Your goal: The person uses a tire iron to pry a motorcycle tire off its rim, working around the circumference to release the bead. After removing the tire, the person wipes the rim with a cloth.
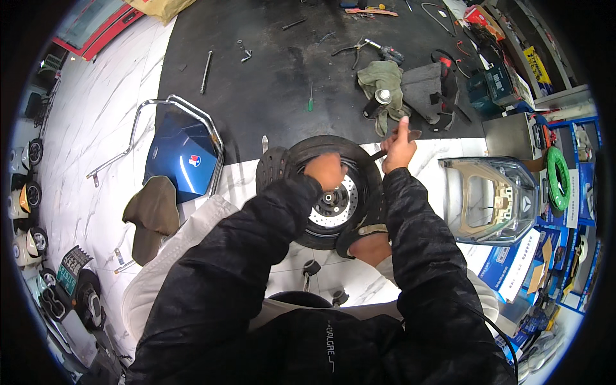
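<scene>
A wheel with a black tyre [308, 239] and silver brake disc [350, 204] lies flat between my feet. My left hand [326, 170] is on its upper left inner rim, fingers curled; what they hold is hidden. My right hand [399, 149], beyond the tyre's upper right, is closed round a dark flat bar, probably a tyre lever [378, 155], slanting down toward the rim. My right foot [369, 247] in a sandal rests against the tyre.
A dark mat [250, 109] holds tools, a spray can [383, 97] and cloths [372, 80]. At left are a blue panel [168, 160], tube frame [138, 115] and parked scooters [29, 199]. At right are a clear-fronted housing [487, 199], boxes [513, 263] and a green coil [558, 179].
</scene>
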Motion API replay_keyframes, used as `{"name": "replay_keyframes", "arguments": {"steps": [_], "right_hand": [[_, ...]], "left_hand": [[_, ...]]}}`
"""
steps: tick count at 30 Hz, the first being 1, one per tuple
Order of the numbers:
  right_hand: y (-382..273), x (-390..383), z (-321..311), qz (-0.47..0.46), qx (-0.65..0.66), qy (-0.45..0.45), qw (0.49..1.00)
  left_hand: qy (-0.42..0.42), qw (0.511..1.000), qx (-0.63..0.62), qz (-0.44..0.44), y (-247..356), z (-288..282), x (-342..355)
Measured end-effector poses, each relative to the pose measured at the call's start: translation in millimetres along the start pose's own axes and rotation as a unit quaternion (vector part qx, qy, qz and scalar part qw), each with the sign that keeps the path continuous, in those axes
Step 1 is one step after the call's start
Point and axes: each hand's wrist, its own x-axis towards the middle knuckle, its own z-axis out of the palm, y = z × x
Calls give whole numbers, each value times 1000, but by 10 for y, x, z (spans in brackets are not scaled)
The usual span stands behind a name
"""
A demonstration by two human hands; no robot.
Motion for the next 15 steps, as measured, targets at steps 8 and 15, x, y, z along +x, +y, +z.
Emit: {"name": "replay_keyframes", "arguments": {"steps": [8,15], "right_hand": [[-21,565,-344,113,53,89,988],[131,1010,-510,128,13,112,985]], "left_hand": [[24,979,176,100,105,901,-65],[35,984,157,81,172,935,20]]}}
